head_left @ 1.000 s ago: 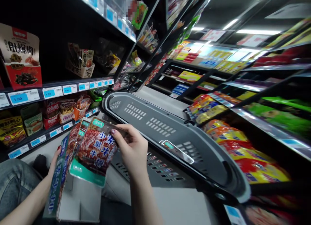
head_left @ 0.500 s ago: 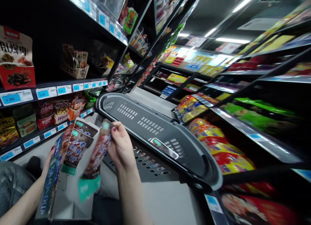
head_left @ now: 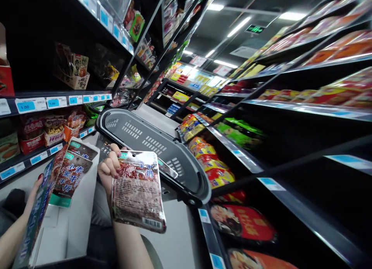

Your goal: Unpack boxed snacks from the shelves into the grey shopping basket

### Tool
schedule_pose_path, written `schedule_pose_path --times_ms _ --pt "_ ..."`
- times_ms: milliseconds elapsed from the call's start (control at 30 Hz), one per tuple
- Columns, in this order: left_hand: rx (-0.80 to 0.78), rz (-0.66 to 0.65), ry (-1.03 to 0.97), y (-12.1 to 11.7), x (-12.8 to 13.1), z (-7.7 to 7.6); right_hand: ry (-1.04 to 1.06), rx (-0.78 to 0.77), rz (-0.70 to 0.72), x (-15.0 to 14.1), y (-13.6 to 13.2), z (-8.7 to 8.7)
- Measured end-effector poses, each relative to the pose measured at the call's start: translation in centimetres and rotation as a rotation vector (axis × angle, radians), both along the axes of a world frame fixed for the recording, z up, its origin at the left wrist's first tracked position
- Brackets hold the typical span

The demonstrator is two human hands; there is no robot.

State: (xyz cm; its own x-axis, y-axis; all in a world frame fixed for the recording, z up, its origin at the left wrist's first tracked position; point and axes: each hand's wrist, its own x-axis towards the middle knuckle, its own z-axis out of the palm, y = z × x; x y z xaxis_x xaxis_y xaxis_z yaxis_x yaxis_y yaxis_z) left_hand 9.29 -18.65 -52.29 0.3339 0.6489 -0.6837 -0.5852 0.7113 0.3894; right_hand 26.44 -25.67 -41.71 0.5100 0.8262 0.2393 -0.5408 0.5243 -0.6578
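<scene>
Pinching a brown packet by one top corner, the right hand is holding it just on the near side of the grey basket, while the left hand is bracing an open carton left of the basket, its fingers too hidden to tell how tightly. Handling this well is probably calling for a firm corner pinch and a steady carton, so that nothing is slipping out. One packet is in hand, two packets are showing in the carton, and one flat packet is lying partly hidden inside the one basket.
</scene>
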Motion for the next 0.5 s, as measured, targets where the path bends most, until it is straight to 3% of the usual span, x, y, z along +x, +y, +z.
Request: schedule_pose_path --times_ms 233,400,500 --pt "0.075 0.091 0.123 -1.0 0.3 0.0 0.138 0.136 0.057 0.6 0.5 -1.0" --pt "0.191 0.262 0.136 -1.5 0.5 -0.3 0.336 0.222 0.199 0.5 0.2 -0.4" --pt "0.260 0.266 0.121 -1.9 0.6 -0.4 0.379 0.233 0.237 0.5 0.0 -0.1"
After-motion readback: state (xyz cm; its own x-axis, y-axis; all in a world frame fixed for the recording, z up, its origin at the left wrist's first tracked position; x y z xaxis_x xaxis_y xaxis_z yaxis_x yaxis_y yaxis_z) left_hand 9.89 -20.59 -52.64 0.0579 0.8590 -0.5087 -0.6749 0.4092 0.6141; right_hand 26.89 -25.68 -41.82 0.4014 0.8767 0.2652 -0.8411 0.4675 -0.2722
